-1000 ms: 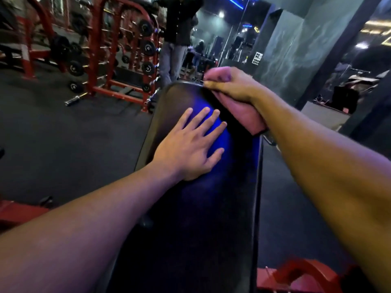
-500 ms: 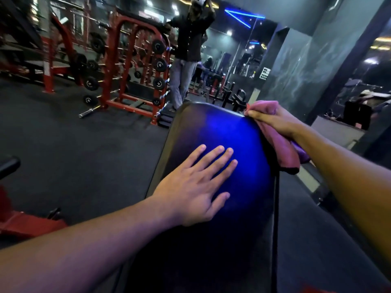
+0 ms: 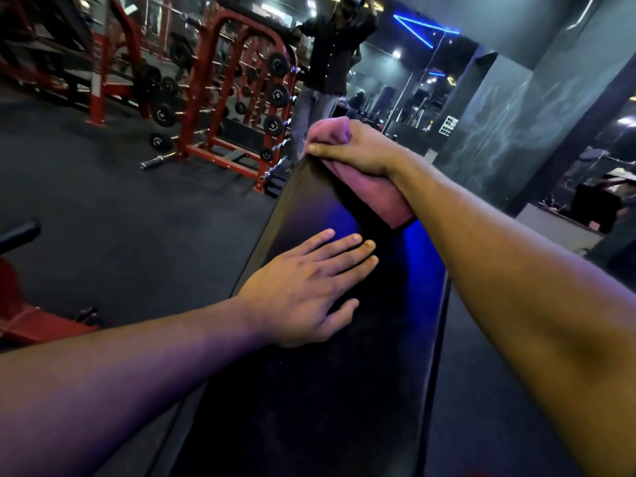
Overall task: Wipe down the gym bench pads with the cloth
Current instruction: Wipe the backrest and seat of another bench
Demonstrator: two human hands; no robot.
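A long black bench pad (image 3: 309, 390) runs away from me through the middle of the view, with a blue light reflected on it. My left hand (image 3: 306, 287) lies flat on the pad with straight fingers, near its left edge. At the pad's far end my right hand (image 3: 354, 149) grips a pink cloth (image 3: 375, 191). The cloth is bunched over the far left corner and trails down onto the pad under my wrist.
A person (image 3: 330, 74) in dark clothes stands just beyond the bench's far end. Red weight racks (image 3: 220, 105) with plates stand at the back left on dark rubber floor (image 3: 120, 218). A red machine base (image 3: 31, 321) sits at the left edge. A grey wall (image 3: 509, 125) rises at the right.
My right hand has carried the cloth from the pad's far right corner across to its far left corner. My left hand stays flat on the pad. The camera has shifted.
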